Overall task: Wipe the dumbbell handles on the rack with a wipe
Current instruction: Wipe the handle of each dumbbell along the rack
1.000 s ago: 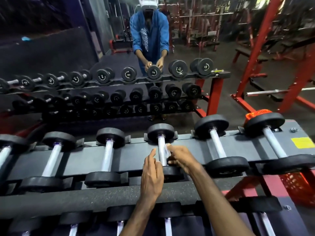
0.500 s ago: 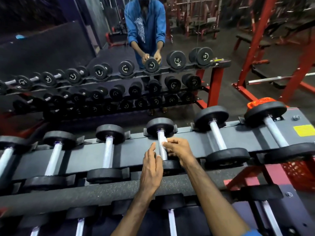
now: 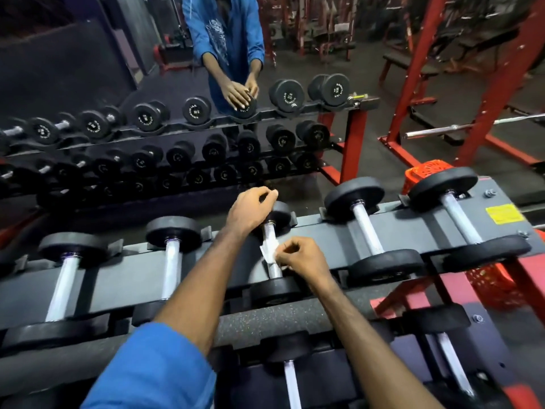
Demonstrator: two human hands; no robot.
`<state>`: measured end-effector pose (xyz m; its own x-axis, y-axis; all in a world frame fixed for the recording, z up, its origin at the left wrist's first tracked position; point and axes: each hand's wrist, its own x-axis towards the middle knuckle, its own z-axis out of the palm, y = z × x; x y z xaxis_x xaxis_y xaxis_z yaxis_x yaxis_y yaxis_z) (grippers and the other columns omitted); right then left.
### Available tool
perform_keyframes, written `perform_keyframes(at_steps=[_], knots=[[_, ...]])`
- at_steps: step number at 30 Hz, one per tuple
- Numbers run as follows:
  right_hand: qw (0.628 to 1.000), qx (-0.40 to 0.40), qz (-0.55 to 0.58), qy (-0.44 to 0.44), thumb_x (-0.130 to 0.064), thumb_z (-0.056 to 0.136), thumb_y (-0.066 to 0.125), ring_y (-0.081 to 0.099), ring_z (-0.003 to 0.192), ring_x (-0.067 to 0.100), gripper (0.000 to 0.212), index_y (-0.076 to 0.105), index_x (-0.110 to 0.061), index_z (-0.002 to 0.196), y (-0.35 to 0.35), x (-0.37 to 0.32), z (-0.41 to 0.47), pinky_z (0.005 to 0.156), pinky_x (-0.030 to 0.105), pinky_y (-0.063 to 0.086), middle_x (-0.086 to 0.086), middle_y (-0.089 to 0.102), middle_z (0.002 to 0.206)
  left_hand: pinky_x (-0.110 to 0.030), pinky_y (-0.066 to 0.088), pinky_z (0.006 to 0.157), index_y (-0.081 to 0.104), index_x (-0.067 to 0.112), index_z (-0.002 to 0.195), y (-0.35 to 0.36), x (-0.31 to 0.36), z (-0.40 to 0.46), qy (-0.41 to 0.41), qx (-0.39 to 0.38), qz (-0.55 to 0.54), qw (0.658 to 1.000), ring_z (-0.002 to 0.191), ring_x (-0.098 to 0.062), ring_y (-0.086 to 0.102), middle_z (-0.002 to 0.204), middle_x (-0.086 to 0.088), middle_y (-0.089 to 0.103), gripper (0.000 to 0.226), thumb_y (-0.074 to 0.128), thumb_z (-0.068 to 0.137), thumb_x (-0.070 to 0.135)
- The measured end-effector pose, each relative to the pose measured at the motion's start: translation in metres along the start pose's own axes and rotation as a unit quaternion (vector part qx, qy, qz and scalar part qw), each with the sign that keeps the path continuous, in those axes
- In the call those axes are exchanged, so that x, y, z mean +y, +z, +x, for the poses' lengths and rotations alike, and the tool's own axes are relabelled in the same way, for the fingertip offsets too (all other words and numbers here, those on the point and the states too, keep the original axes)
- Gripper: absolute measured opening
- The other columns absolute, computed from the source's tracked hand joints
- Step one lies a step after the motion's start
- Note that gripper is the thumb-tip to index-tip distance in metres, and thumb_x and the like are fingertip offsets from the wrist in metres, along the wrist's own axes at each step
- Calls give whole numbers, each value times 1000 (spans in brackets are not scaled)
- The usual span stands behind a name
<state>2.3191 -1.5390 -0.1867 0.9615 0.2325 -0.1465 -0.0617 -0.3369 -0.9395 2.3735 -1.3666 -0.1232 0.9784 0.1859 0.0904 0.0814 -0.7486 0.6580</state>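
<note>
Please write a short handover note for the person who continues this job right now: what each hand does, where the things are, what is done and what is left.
Left hand: rests on the far head of the middle dumbbell on the top rack, fingers curled over it.
Right hand: pinches the white wipe against that dumbbell's handle.
Done: cannot tell which handles are already wiped.
Left: finish this handle, then presumably the neighbouring handles and the lower row.
</note>
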Motion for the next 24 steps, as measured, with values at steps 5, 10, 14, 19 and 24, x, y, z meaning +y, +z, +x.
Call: perform_keyframes(at_steps=[5, 10, 14, 19, 24], knots=[[991, 67, -103, -48, -17, 76, 72, 72, 70, 14, 4, 75, -16, 74, 4, -18, 14, 66, 34, 60, -4, 75, 70, -39, 53, 96, 79, 47, 107, 0, 11, 15, -28, -76, 89, 993, 109, -30, 68, 112, -1, 77, 44, 39, 93, 60], [990, 31, -133, -29, -26, 73, 73, 69, 59, 17, 17, 74, -9, 70, -2, -12, -1, 61, 39, 59, 2, 72, 63, -42, 53, 101, 75, 56, 110, 8, -2, 15, 48, -36, 87, 994, 112, -28, 69, 117, 7, 79, 50, 28, 96, 64], [996, 56, -68, -8, -25, 73, 80, 70, 65, 17, 12, 72, -17, 78, 4, -27, 24, 61, 38, 61, -3, 73, 68, -41, 53, 97, 77, 57, 104, 9, -4, 15, 35, -36, 73, 996, 103, -27, 70, 96, 3, 79, 50, 30, 97, 72], [999, -9, -15, 46, -15, 79, 85, 68, 65, 13, 16, 71, -10, 71, -1, -4, 13, 64, 33, 58, 6, 76, 70, -42, 54, 99, 77, 62, 101, 9, -5, 18, 19, -46, 50, 998, 101, -25, 70, 92, 3, 79, 50, 32, 92, 82], [983, -30, 158, 83, 0, 85, 78, 62, 68, 20, 9, 73, -2, 92, 1, -13, 25, 61, 29, 54, 13, 67, 75, -43, 54, 103, 74, 67, 101, 11, -7, 20, 12, -49, 41, 998, 108, -21, 71, 100, 9, 81, 48, 34, 87, 90]])
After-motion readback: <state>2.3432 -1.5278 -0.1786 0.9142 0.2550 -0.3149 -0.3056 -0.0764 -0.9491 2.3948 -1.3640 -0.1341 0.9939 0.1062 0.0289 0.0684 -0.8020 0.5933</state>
